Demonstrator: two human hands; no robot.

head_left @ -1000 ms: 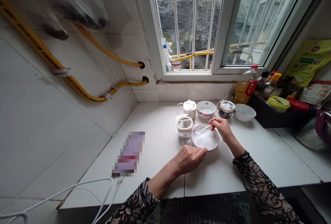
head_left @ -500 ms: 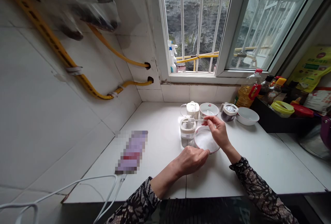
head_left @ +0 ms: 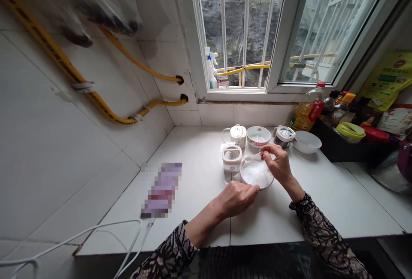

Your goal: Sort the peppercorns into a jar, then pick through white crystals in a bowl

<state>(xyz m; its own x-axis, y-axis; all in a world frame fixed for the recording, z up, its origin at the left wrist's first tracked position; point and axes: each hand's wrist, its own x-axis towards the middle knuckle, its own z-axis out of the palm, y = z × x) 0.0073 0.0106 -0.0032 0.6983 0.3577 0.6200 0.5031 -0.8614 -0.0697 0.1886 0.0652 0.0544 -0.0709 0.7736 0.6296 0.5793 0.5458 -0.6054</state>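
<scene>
A small bowl of white granules (head_left: 256,173) stands on the counter, its near rim pinched by my left hand (head_left: 240,198). My right hand (head_left: 277,163) is closed on the handle of a white spoon (head_left: 256,155), whose head is over the far left part of this bowl. Just left of the bowl stands a clear jar with a white rim (head_left: 231,164), its top open. Behind are a lidded white jar with a handle (head_left: 237,134), a bowl with a pink pattern (head_left: 258,136), a jar with dark contents (head_left: 283,136) and a plain white bowl (head_left: 307,142).
A blurred purple phone-like object (head_left: 162,189) lies on the left of the counter (head_left: 199,154), with a white cable (head_left: 137,236) at its lower end. An oil bottle (head_left: 307,109) and a black box (head_left: 336,146) of condiments stand at the right, by the window.
My right hand has moved the spoon right, from over the open clear jar to over the bowl of white granules. The left hand stays at the bowl's rim. The view has shifted slightly.
</scene>
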